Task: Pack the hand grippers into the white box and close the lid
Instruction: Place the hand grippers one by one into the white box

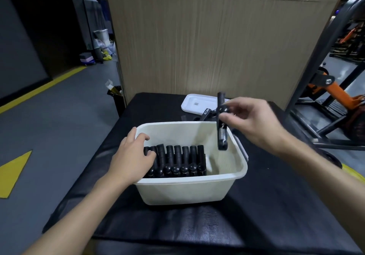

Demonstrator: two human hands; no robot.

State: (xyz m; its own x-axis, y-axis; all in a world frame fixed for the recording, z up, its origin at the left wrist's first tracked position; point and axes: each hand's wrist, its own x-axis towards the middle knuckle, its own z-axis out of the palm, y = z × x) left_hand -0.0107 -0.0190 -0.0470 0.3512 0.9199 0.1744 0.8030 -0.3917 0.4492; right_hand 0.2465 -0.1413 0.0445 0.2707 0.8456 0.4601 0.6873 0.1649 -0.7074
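Black table. White box at centre, open; lid lying at 12 o'clock behind. Packed row of grippers toward 9 o'clock, gap at 3. Left hand curled over row's 9 o'clock end. Right hand pinching gripper upright above gap. Risk: loose pinch, crooked drop, handle proud of rim, lid jammed.

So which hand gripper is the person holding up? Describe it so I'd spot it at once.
Find the white box on the black table. Over its far right corner the right hand pinches one black hand gripper, hanging upright. Unlike the row packed in the box's left side, it is alone in the air.
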